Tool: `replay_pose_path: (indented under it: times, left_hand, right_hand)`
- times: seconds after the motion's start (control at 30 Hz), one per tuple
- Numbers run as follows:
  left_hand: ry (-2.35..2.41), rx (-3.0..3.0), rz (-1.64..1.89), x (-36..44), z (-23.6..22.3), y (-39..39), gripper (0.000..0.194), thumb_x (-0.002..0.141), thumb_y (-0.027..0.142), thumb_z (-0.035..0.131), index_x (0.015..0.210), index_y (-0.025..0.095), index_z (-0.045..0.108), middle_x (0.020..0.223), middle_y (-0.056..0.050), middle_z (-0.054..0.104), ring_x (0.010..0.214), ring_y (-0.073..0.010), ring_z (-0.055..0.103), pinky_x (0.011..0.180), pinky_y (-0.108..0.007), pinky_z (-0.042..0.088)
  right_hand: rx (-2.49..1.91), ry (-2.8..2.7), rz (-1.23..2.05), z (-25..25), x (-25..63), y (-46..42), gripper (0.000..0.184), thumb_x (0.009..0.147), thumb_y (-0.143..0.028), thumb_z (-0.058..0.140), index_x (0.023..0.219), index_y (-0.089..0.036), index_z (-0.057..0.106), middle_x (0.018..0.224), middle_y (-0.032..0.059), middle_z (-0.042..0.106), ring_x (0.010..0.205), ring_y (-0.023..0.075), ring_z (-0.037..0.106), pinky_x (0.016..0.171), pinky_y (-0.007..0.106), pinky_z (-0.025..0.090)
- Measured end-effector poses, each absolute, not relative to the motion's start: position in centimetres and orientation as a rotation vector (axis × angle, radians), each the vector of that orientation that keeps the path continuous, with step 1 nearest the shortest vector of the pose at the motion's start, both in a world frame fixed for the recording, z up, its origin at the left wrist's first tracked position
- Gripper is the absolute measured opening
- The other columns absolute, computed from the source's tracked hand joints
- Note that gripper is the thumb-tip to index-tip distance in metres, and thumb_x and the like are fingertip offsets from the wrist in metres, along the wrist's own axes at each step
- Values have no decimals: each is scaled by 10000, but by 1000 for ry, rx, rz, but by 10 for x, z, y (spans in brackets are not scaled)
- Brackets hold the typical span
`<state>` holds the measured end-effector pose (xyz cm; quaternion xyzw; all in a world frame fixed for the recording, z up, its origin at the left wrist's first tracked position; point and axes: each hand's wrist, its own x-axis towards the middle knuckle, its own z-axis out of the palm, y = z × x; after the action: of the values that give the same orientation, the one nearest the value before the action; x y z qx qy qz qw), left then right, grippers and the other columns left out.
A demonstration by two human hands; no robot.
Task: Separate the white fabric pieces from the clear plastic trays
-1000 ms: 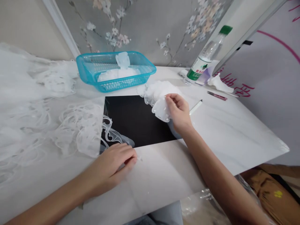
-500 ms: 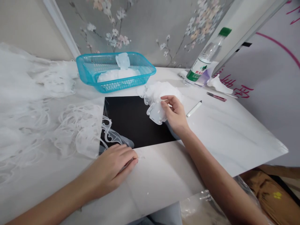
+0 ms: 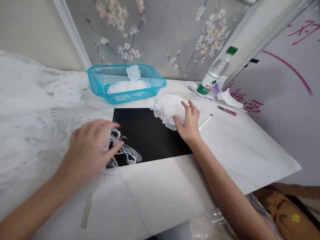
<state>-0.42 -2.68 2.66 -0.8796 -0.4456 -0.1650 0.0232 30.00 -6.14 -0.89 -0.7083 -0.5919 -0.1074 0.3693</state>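
Note:
My left hand [image 3: 91, 151], blurred by motion, hovers over the left end of a black mat [image 3: 147, 140], its thumb and fingers apart and nothing visible between them. Beneath and beside it are thin translucent plastic offcut strips [image 3: 130, 155], lying on the mat's near left corner. My right hand [image 3: 188, 125] is open, fingers spread, at the right side of a fanned pile of white translucent cut-out plastic pieces [image 3: 165, 111]. The pile overlaps the mat's far right corner. Whether the right fingertips touch it I cannot tell.
A blue basket [image 3: 100, 95] with more white pieces stands behind the mat. Tangled white plastic offcuts [image 3: 32, 110] heap up on the left. At right are a water bottle [image 3: 210, 80], a white pen [image 3: 205, 122], red-handled tweezers [image 3: 227, 110] and crumpled tissue [image 3: 230, 97].
My left hand has lifted from the table's near side and moved left and up, opening. My right hand has released the cut-out piece onto the pile and spread its fingers. The view has shifted slightly.

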Motion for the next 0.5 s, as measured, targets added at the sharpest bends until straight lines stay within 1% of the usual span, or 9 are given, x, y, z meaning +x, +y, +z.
replay_pose_path:
  times: [0.03, 0.07, 0.13, 0.2, 0.27, 0.33, 0.37, 0.43, 0.5]
  left_hand:
    - [-1616, -2554, -418, -11, 28, -16, 569, 798, 508, 508, 1252, 177, 421, 1310, -167, 437, 1208, -395, 384, 919, -537, 338]
    - [-1791, -2472, -240, -16, 29, -8, 698, 770, 586, 493, 1295, 140, 379, 1313, -210, 412, 1197, -448, 375, 882, -584, 350]
    - [-1885, -2447, 30, -20, 30, -3, 626, 824, 558, 400, 1246, 97, 429, 1178, -229, 498, 1089, -449, 466, 798, -549, 416]
    - [-1795, -2468, 22, -15, 29, -12, 439, 874, 438, 329, 1059, 90, 522, 1016, -205, 555, 984, -398, 528, 745, -483, 445]
    - [-1751, -2736, -184, -3, 28, -32, 317, 888, 355, 280, 931, 150, 518, 918, -127, 579, 839, -282, 583, 711, -394, 461]
    - [-1851, -3150, -484, 9, 26, -54, 272, 870, 447, 351, 903, 216, 491, 792, -22, 600, 703, -196, 599, 629, -298, 475]
    - [-1846, -3353, -632, 14, 26, -64, 260, 856, 467, 386, 915, 235, 487, 767, 3, 606, 684, -178, 607, 601, -268, 484]
    - [-1878, -3381, -1118, 16, 23, -78, 244, 820, 482, 446, 896, 254, 492, 767, 18, 631, 711, -171, 633, 583, -235, 504]
    - [-1854, -3314, -1231, 12, 17, -83, 239, 800, 496, 475, 855, 264, 502, 715, 23, 639, 690, -179, 644, 588, -241, 526]
  right_hand:
    - [-1805, -1546, -281, -8, 295, -62, 488, 823, -381, 515, 1252, -176, 406, 1340, 170, 340, 1257, 316, 292, 1002, 557, 296]
    - [-1775, -1578, -276, -6, 289, -64, 484, 832, -389, 516, 1254, -177, 406, 1331, 167, 353, 1254, 308, 301, 1008, 548, 298]
    - [-1685, -1665, -228, -2, 273, -68, 491, 837, -411, 537, 1252, -179, 415, 1330, 157, 367, 1254, 292, 311, 1025, 523, 299]
    - [-1573, -1793, -92, 3, 252, -73, 607, 789, -481, 601, 1276, -179, 399, 1361, 153, 347, 1272, 292, 297, 1043, 507, 291]
    - [-1436, -1960, 144, 6, 227, -81, 856, 674, -581, 678, 1334, -166, 326, 1407, 168, 288, 1312, 312, 247, 1057, 514, 271]
    - [-1276, -2132, 430, 7, 201, -89, 1044, 601, -611, 713, 1388, -144, 213, 1437, 187, 237, 1334, 332, 218, 1050, 524, 278]
    - [-1179, -2199, 544, 7, 189, -93, 982, 648, -564, 699, 1385, -143, 206, 1416, 179, 286, 1314, 321, 273, 1030, 501, 321]
    - [-1067, -2233, 711, 6, 172, -99, 762, 776, -389, 618, 1371, -148, 207, 1310, 129, 442, 1181, 231, 466, 950, 361, 435]
    - [-1089, -2209, 726, 4, 166, -103, 727, 820, -254, 546, 1395, -115, 125, 1364, 135, 394, 1189, 188, 465, 943, 282, 440]
